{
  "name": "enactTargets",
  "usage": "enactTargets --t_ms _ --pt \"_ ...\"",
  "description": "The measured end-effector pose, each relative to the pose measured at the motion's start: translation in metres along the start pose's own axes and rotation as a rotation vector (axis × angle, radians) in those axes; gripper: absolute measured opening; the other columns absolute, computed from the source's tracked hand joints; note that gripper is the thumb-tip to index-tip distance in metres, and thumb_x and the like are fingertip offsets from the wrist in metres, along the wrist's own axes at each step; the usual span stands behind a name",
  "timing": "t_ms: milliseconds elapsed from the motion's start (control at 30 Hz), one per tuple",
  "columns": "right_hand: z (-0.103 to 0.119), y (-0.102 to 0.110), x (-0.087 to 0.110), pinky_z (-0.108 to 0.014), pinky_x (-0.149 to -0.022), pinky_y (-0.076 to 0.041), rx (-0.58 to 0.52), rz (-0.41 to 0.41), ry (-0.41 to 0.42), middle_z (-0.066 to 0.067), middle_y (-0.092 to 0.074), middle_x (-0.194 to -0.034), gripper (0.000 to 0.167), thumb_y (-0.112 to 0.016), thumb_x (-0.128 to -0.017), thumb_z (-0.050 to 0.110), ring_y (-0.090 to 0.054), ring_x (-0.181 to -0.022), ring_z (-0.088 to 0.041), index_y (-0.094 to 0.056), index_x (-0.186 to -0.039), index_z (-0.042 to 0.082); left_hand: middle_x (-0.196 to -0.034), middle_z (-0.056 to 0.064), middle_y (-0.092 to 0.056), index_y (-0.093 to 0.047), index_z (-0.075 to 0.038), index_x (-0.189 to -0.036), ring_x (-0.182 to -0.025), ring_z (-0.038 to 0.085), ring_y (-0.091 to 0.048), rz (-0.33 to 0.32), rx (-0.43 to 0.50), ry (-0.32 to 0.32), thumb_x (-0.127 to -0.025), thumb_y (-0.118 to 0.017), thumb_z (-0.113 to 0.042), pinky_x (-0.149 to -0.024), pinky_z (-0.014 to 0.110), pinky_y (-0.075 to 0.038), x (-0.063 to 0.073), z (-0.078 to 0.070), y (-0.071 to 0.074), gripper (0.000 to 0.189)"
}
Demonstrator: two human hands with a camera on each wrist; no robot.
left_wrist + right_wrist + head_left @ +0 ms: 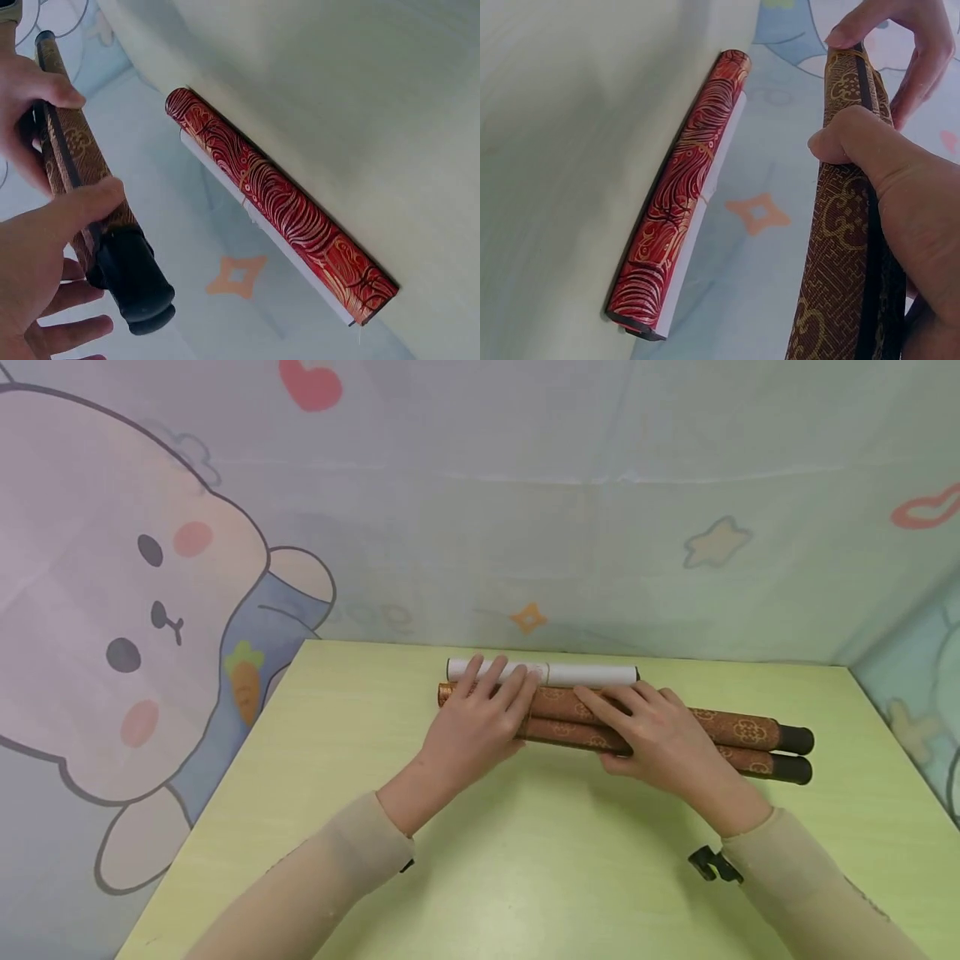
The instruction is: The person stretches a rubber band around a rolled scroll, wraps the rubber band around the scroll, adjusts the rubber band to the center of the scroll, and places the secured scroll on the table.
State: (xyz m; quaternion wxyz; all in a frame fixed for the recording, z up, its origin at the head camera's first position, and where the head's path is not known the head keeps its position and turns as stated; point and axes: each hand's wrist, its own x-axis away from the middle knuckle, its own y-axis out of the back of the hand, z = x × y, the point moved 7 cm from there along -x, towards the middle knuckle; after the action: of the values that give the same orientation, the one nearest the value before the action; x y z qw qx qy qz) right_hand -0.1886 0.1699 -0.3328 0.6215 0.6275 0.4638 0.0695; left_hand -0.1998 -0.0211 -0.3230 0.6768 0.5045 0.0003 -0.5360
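Observation:
Two brown brocade scrolls (738,729) with gold motifs and black end knobs lie side by side in my hands. My left hand (480,714) holds their left part. In the left wrist view its thumb rests on the brocade and the other fingers spread beyond it. Farther right, my right hand (660,735) grips the middle, thumb over the brocade (836,217). Behind them a white roll (592,674) lies on the table. Both wrist views show a red-and-gold scroll (262,187) beside a white strip; the head view mostly hides it.
The pale yellow-green table (480,893) ends at a back edge just behind the white roll. A printed cloth (480,510) with cartoon figures hangs behind and at the sides. A black clip-like piece (714,864) sits at the right cuff.

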Motion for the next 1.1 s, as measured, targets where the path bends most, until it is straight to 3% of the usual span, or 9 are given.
enactTargets --t_ms 67,167,300,400,700,1100 --pt "-0.001 0.001 0.000 -0.058 -0.068 -0.058 0.005 -0.004 -0.002 -0.021 -0.065 -0.129 0.095 -0.101 -0.070 0.029 -0.067 -0.103 -0.043 -0.058 -0.153 0.011 -0.139 0.005 -0.070 -0.067 -0.008 -0.144 -0.133 0.031 -0.064 -0.032 -0.026 0.012 -0.078 -0.093 -0.053 -0.117 0.050 -0.047 0.000 -0.004 -0.001 0.084" --pt "-0.001 0.001 -0.001 -0.057 -0.068 -0.058 0.013 -0.011 -0.003 -0.021 -0.065 -0.131 0.096 -0.101 -0.069 0.030 -0.067 -0.104 -0.043 -0.058 -0.152 0.010 -0.138 0.008 -0.071 -0.067 -0.006 -0.142 -0.131 0.031 -0.065 -0.038 -0.046 0.029 -0.087 -0.089 -0.042 -0.116 0.048 -0.048 -0.002 -0.010 -0.003 0.069" --pt "-0.001 0.001 -0.002 -0.055 -0.066 -0.057 0.015 -0.026 0.001 -0.021 -0.065 -0.129 0.093 -0.100 -0.071 0.032 -0.067 -0.102 -0.042 -0.060 -0.151 0.008 -0.136 0.011 -0.071 -0.067 -0.003 -0.140 -0.127 0.030 -0.069 -0.038 -0.043 0.062 -0.103 -0.072 -0.015 -0.114 0.046 -0.051 -0.006 -0.015 -0.007 0.040" --pt "0.000 0.000 -0.003 -0.055 -0.066 -0.057 0.006 -0.025 -0.003 -0.021 -0.065 -0.127 0.091 -0.099 -0.072 0.033 -0.067 -0.102 -0.042 -0.060 -0.150 0.007 -0.132 0.012 -0.072 -0.067 -0.001 -0.138 -0.123 0.030 -0.071 -0.044 -0.025 0.076 -0.104 -0.067 -0.007 -0.113 0.045 -0.052 -0.009 -0.016 -0.008 0.034" --pt "-0.001 -0.002 -0.007 -0.056 -0.072 -0.059 -0.014 0.041 -0.049 -0.021 -0.066 -0.125 0.094 -0.099 -0.074 0.037 -0.067 -0.105 -0.042 -0.058 -0.153 0.006 -0.120 0.013 -0.074 -0.069 0.000 -0.128 -0.116 0.028 -0.073 -0.084 -0.002 0.035 -0.102 -0.070 -0.004 -0.114 0.042 -0.050 -0.011 -0.016 -0.008 0.027" --pt "-0.002 0.005 -0.007 -0.059 -0.077 -0.058 0.026 -0.005 -0.054 -0.021 -0.067 -0.118 0.101 -0.100 -0.073 0.041 -0.067 -0.100 -0.045 -0.054 -0.155 0.004 -0.124 0.012 -0.076 -0.071 0.000 -0.131 -0.117 0.026 -0.073 -0.235 -0.030 0.018 -0.102 -0.070 -0.002 -0.117 0.042 -0.048 -0.002 -0.008 -0.007 0.029"
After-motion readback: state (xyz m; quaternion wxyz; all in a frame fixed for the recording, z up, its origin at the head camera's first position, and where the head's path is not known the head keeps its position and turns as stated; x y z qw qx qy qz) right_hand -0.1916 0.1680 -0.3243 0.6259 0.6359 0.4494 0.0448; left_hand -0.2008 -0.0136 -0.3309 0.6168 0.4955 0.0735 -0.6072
